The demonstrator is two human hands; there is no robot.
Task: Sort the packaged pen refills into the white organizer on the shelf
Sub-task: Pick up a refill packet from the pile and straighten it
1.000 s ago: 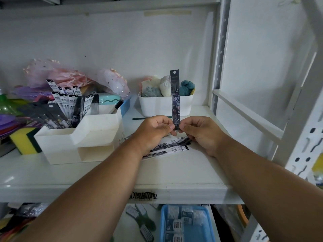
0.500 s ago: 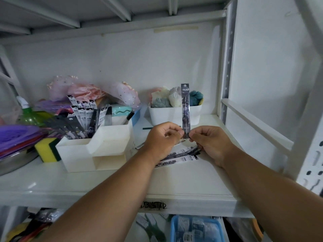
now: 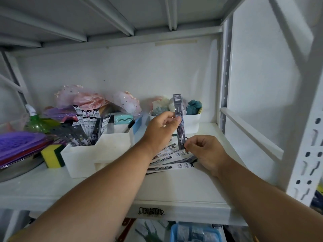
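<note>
I hold one dark packaged pen refill [image 3: 180, 130] upright over the shelf. My left hand [image 3: 160, 131] grips it at mid-height between thumb and fingers. My right hand [image 3: 205, 151] pinches its lower end with curled fingers. Under both hands several more refill packets [image 3: 172, 160] lie fanned on the shelf [image 3: 108, 191]. The white organizer [image 3: 111, 145] stands just left of my left wrist. Its rear compartment holds several refill packets [image 3: 90, 125] standing on end; its front compartments look bare.
A white bin [image 3: 192, 123] of cloth bundles stands right behind the held packet. A yellow sponge [image 3: 51, 158], purple items [image 3: 17, 145], a green bottle [image 3: 35, 124] and pink netting [image 3: 83, 98] crowd the left. A perforated upright [image 3: 307, 137] and rail bound the right. A blue tub [image 3: 192, 233] sits below.
My left hand has slid up from the packet's bottom end to its middle. The right hand stays at the lower end. The packet now leans slightly, and the view has tilted upward.
</note>
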